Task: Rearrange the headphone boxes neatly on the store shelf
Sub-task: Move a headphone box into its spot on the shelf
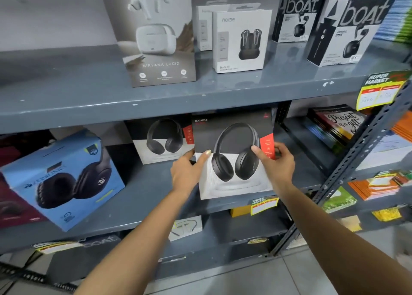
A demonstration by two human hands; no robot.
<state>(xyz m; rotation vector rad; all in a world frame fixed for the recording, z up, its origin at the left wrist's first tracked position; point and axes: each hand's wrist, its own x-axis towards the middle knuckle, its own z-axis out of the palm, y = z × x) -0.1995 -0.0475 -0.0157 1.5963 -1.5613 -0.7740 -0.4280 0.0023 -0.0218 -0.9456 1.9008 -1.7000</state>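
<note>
Rockerz headphone box (231, 154): upright at near edge of middle shelf (142, 196), right of blue box (60, 178). Left hand (187, 172) and right hand (276, 163): fingers clasping its side edges.

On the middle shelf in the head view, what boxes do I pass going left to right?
Maroon box at the left edge → tilted blue headphone box → black-and-white headphone box set further back → black-and-white Rockerz headphone box, held by the left hand and right hand.
</note>
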